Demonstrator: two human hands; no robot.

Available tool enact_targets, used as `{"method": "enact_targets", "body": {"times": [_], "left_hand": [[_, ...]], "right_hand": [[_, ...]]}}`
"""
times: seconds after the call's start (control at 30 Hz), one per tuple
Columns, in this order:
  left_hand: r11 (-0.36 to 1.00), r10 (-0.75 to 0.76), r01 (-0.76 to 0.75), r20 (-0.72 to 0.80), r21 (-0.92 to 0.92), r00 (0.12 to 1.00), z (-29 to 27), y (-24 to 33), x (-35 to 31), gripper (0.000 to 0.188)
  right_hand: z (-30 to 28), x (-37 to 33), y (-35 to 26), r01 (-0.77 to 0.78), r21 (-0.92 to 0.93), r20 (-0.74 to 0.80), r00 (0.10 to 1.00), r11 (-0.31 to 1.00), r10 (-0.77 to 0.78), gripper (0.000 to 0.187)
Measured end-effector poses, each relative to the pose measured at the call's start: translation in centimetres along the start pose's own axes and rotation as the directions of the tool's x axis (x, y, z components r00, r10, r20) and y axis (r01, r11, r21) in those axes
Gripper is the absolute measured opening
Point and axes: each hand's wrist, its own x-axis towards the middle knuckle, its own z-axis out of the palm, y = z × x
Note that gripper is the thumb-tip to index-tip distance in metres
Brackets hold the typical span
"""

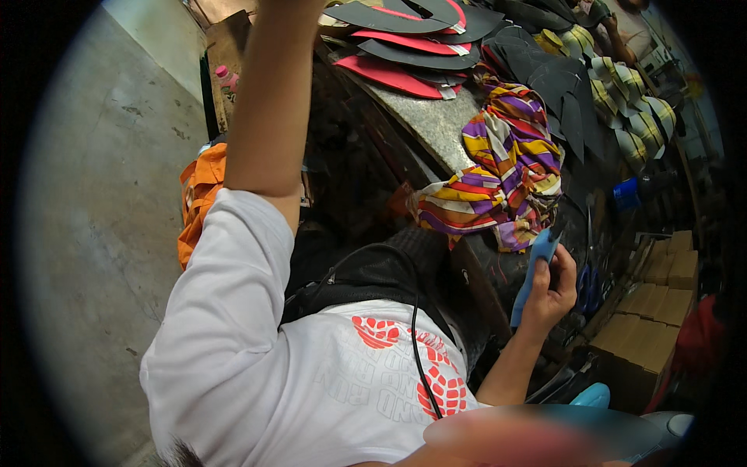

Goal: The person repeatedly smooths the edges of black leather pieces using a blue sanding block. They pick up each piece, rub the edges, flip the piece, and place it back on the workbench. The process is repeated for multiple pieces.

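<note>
We look down on a person in a white shirt (257, 366) with red print, seen from above and behind. This person's right hand (551, 286), at about four o'clock in the picture, is closed around a long blue flat piece (532, 271) that stands nearly upright in the fist, its top end close to the lower edge of the striped cloth. The left arm (268, 101) rises straight up toward twelve o'clock and leaves the picture at the top edge, so the left hand is out of view and we cannot tell whether it is open or closed.

Just above the blue piece, toward one o'clock from it, a crumpled cloth (506, 167) striped in purple, yellow, red and white lies over the edge of the grey worktop (436, 128). At twelve o'clock on the worktop we see a fanned stack of black and red flat cut shapes (405, 47). Toward two o'clock lie dark cut pieces (560, 86) and, beyond them, a row of yellow-and-white striped bands (634, 105). At four o'clock, right of the closed hand, stand brown cardboard boxes (654, 303). At nine o'clock an orange cloth (198, 194) hangs beside the bare concrete floor (101, 218).
</note>
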Motion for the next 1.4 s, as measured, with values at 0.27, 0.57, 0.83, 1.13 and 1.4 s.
{"method": "enact_targets", "body": {"times": [0.27,0.57,0.83,1.13,1.4], "left_hand": [[0.909,-0.002,0.413,0.990,-0.057,0.142,0.6,10.0,-19.7,0.032],[0.900,0.110,0.309,0.845,-0.308,0.524,5.8,16.2,-16.2,0.033],[0.827,-0.049,0.535,0.926,-0.173,0.375,9.3,33.3,-21.2,0.060],[0.879,-0.238,0.453,0.959,0.146,0.154,11.4,34.0,-23.9,0.054],[0.451,-0.195,0.892,0.974,-0.012,0.112,12.5,29.8,-17.2,0.035]], "right_hand": [[-0.2,0.1,0.7,0.021,-0.001,-0.027,0.999,1.000,-0.021,0.026],[0.1,0.5,-0.2,0.094,-0.036,0.005,0.996,0.995,-0.093,0.025],[0.3,1.0,-0.3,0.279,-0.178,0.055,0.960,0.944,-0.274,0.026],[0.3,0.8,-0.5,0.190,-0.217,0.062,0.981,0.957,-0.181,0.023],[0.5,1.2,-0.4,0.230,-0.248,0.020,0.972,0.941,-0.232,0.025]]}}
